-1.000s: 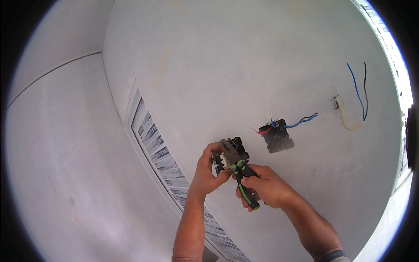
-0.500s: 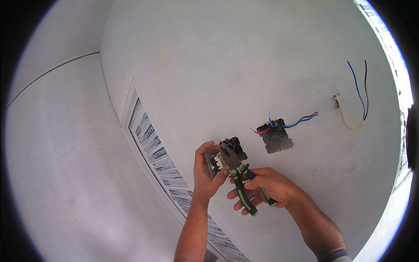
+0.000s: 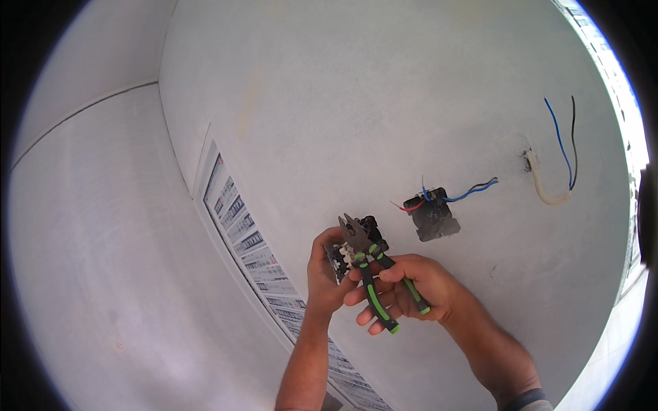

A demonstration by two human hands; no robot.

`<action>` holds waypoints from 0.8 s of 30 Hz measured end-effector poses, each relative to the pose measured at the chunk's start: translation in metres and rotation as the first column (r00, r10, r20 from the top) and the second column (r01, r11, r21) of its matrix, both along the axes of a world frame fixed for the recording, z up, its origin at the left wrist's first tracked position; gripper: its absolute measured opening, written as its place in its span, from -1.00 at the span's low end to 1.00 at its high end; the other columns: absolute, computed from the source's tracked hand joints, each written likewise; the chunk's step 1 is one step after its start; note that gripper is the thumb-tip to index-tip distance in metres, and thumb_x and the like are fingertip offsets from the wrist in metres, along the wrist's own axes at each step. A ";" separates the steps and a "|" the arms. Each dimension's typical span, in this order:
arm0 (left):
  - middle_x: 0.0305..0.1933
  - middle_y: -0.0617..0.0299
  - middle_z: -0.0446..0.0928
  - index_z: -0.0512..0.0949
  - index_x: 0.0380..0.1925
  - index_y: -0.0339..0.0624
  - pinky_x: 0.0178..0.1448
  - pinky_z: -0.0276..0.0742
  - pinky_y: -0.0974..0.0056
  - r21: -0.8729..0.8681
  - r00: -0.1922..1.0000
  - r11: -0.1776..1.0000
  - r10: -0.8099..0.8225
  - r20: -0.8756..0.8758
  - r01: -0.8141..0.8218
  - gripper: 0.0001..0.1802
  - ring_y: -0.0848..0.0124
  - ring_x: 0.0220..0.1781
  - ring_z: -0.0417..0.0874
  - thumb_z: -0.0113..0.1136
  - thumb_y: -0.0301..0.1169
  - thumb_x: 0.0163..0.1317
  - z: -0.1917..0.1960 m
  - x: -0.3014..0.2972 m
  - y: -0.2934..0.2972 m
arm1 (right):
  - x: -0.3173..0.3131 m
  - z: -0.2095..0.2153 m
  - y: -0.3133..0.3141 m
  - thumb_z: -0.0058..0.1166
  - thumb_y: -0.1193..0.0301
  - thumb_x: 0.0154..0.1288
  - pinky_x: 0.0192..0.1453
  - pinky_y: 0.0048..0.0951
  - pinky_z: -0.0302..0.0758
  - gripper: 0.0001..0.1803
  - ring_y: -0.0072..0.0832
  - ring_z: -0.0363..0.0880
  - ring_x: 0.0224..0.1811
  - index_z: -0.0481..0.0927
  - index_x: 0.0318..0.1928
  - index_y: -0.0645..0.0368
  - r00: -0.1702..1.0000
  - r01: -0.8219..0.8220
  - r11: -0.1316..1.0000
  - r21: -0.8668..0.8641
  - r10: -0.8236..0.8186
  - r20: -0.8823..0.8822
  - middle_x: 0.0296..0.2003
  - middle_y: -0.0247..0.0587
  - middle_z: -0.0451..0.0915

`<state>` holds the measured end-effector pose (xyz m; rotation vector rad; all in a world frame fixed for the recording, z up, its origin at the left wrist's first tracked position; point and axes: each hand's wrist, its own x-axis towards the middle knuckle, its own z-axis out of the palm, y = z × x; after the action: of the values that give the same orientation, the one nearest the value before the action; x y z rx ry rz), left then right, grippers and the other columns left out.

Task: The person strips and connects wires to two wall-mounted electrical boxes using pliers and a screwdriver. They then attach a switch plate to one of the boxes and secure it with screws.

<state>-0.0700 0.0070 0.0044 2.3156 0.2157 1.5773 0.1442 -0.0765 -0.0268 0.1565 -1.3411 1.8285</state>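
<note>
Held in my left hand (image 3: 326,275) is a wiring device (image 3: 340,258), like a socket or switch insert, with a metal plate and white plastic body. My right hand (image 3: 419,286) grips a pair of combination pliers (image 3: 381,291) with black and green handles. Their jaws (image 3: 351,230) point up and stand apart, in front of the device's upper part. Behind them is a dark wall box (image 3: 372,231), partly hidden by the pliers and my left hand. I cannot tell whether a wire lies between the jaws.
To the right, a second black wall box (image 3: 436,216) has red and blue wires sticking out. Farther right, a white cable (image 3: 545,189) with blue and black cores leaves a hole in the grey wall (image 3: 329,123). A frame with printed covering (image 3: 250,240) runs along the left.
The pliers have moved slightly up and left, and their jaws have opened wider. My left hand has shifted a little downward with the device.
</note>
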 end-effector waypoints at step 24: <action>0.15 0.17 0.60 0.52 0.20 -0.08 0.42 0.36 0.07 0.024 0.999 0.999 0.026 0.025 -0.027 -0.36 0.18 0.27 0.52 0.23 -0.52 -0.01 0.011 0.006 -0.003 | -0.007 0.100 -0.130 0.13 0.60 0.28 -0.27 -0.22 0.51 -0.61 -0.09 0.52 -0.53 0.66 0.13 0.28 -0.636 -0.105 -0.291 0.951 -0.716 -0.289 -0.52 0.11 0.55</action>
<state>-0.0642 0.0037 0.0152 2.3195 0.2237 1.6291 0.1370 -0.2069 0.0732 -1.6501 -1.7665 -0.8186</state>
